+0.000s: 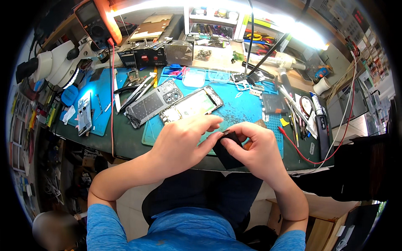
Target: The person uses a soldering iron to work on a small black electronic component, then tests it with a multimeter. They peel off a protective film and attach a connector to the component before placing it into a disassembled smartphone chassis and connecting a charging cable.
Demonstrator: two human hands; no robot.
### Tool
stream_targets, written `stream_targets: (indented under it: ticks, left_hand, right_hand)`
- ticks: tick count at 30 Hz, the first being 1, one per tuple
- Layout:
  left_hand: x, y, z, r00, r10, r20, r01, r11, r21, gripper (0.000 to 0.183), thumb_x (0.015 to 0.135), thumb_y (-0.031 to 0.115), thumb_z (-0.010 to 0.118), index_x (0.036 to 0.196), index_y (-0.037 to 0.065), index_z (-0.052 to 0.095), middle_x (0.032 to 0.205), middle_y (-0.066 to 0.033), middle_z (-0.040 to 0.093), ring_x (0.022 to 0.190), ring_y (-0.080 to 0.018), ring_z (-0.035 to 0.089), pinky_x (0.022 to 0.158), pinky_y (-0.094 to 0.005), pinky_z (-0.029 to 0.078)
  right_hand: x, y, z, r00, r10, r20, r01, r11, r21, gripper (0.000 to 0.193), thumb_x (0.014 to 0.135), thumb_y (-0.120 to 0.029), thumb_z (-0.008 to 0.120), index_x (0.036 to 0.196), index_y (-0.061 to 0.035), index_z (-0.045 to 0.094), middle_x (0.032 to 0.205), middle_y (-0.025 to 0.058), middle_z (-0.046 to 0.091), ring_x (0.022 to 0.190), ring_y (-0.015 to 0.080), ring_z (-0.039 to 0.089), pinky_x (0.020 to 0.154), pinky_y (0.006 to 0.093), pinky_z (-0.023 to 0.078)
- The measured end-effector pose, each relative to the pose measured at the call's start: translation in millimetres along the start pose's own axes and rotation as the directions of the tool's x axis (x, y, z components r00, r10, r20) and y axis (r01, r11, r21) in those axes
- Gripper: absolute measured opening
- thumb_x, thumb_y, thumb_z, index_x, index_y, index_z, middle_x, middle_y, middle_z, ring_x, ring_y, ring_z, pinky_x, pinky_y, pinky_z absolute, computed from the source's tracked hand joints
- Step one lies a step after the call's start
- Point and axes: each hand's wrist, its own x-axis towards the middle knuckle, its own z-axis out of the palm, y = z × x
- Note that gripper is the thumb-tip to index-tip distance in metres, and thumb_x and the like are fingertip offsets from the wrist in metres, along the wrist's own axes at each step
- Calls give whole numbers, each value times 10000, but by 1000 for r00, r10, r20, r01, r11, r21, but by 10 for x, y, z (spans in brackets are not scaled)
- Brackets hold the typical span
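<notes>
Both of my hands meet at the near edge of the bench over a small black flat piece (228, 154). My left hand (184, 142) pinches its upper edge with thumb and forefinger. My right hand (253, 144) grips it from the right side. Just beyond the hands, an opened phone (193, 104) with a greenish inside lies on the blue work mat (243, 106). A grey phone back cover (151, 102) with camera holes lies to its left.
A white microscope (54, 62) stands at the far left, an orange multimeter (98, 21) behind it. Another phone frame (84, 113) lies on a smaller blue mat. Tweezers, tools and tubes crowd the right side (307, 113). A red wire (112, 96) runs down the bench.
</notes>
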Motion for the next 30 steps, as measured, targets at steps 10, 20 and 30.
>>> stream_targets:
  ticks: [10,20,30]
  left_hand:
    - [17,-14,-55,993,92,72,-94,995,28,111,885,12,763,995,18,750,940,-107,756,814,-231,767,706,-322,610]
    - [9,36,-57,994,63,91,-71,994,85,109,851,21,775,950,16,730,875,-101,728,795,-236,762,704,-323,607]
    - [53,56,-22,997,66,49,-75,976,205,91,831,43,775,904,30,722,850,-99,720,750,-270,733,662,-350,582]
  right_hand:
    - [-20,11,30,996,-91,-12,89,991,-98,172,888,-145,791,980,-15,723,849,105,716,720,235,708,646,349,567]
    - [-22,3,110,985,-160,-71,150,980,-128,137,860,-117,771,869,-19,675,799,93,676,684,237,696,621,355,554]
    - [11,53,180,973,-202,-108,187,973,-134,152,856,-127,764,840,-33,646,769,90,646,657,248,667,604,379,525]
